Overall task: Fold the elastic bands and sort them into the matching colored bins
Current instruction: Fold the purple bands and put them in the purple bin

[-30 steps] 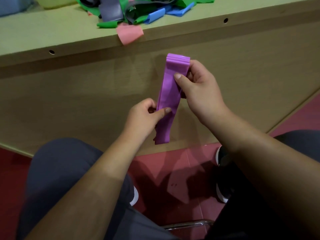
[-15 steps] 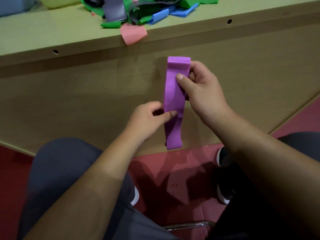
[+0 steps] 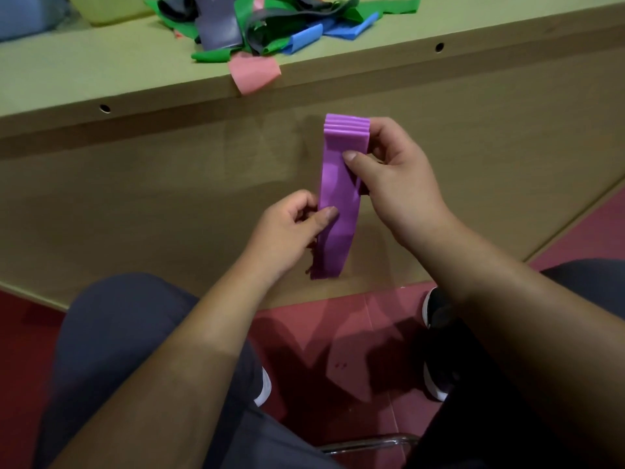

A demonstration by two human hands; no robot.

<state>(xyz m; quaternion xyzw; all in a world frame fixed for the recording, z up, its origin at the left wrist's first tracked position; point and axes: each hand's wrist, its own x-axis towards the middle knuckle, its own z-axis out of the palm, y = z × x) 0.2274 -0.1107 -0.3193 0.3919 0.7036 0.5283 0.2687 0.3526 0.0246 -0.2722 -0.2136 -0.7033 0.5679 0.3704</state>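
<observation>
Between both hands (image 3: pixel 284 231), purple band (image 3: pixel 338 198) upright, folded end topmost.

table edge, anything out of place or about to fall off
Yes: the pink band droops over the front edge of the table, just in front of the tangled pile of bands. Part of it hangs past the edge, so it might slip off.

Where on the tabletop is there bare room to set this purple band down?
Bare tabletop lies left of the band pile, bordered by the yellow bin behind and the front edge. A second bare strip lies right of the pile, beyond the blue bands. Crowded: the middle, where the pink band overhangs the edge.
</observation>
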